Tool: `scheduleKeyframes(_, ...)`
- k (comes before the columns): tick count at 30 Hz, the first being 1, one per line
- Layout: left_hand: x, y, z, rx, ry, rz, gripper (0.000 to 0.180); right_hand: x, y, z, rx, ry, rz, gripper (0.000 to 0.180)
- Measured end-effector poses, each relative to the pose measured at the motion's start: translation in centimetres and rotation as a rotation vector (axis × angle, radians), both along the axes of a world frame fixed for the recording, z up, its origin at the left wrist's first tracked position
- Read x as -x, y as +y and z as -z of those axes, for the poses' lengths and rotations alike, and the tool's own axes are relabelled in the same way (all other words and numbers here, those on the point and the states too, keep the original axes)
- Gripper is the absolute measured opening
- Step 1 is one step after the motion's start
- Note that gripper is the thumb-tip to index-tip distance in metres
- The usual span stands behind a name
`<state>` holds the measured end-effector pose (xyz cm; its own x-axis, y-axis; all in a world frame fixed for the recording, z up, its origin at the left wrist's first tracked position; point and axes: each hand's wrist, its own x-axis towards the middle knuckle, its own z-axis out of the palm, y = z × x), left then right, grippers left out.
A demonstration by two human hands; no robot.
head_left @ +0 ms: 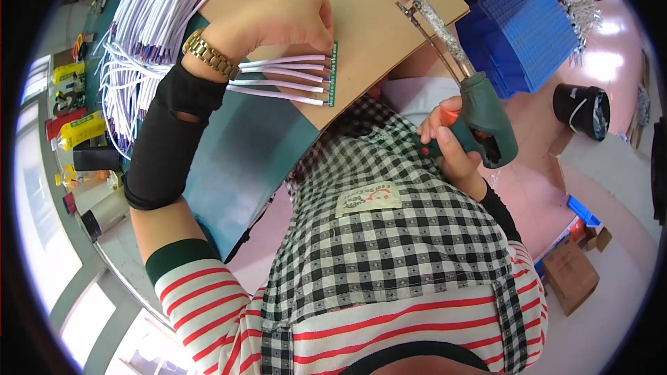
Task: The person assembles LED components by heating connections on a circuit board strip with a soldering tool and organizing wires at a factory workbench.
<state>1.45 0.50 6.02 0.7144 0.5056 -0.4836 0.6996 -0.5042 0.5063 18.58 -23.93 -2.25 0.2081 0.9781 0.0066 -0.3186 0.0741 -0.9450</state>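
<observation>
A narrow green circuit board strip [333,73] lies along the edge of a brown board, with several white cables [285,87] running to it from the left. My left hand [295,21], with a gold watch on its wrist, is closed at the far end of the strip. What its fingers pinch is hidden beneath it. In my right hand [451,142] is a dark green soldering gun [490,121] with an orange-red trigger. Its grey metal shaft and thin wire feeder [434,31] point up over the brown board, apart from the strip.
A thick bundle of white cables [149,14] lies at the far left. The brown board [382,48] rests on a green mat [257,153]. Blue crates [517,35] stand at the right, with a black bucket [582,111] on the floor beyond. Yellow bottles [82,130] line the left side.
</observation>
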Motion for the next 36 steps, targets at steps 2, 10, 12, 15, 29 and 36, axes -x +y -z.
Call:
scheduleKeyframes(2, 0.8, 1.0, 0.5, 0.010, 0.025, -0.005, 0.017, 0.9, 0.6, 0.5, 0.014, 0.004, -0.011, 0.037)
scheduleKeyframes(10, 2.4, 2.6, 1.0, 0.031, 0.080, 0.015, 0.017, 1.0, 1.9, 1.0, 0.089, 0.001, -0.086, 0.037)
scheduleKeyframes(12, 2.3, 2.7, 0.9, 0.091, 0.123, -0.013, 0.017, 1.1, 2.0, 1.0, 0.080, 0.004, -0.070, 0.037)
scheduleKeyframes(15, 2.5, 2.5, 0.9, 0.133, 0.166, -0.012, 0.018, 1.1, 1.8, 1.6, 0.051, 0.019, -0.089, 0.037)
scheduleKeyframes(29, 3.7, 2.0, 1.2, 0.176, 0.106, -0.065, 0.011, 0.8, 1.3, 2.1, 0.083, 0.045, -0.302, 0.028)
scheduleKeyframes(36, 4.2, 1.9, 0.9, 0.304, 0.118, -0.111, 0.011, 0.9, 1.9, 2.9, 0.107, -0.048, -0.348, 0.026)
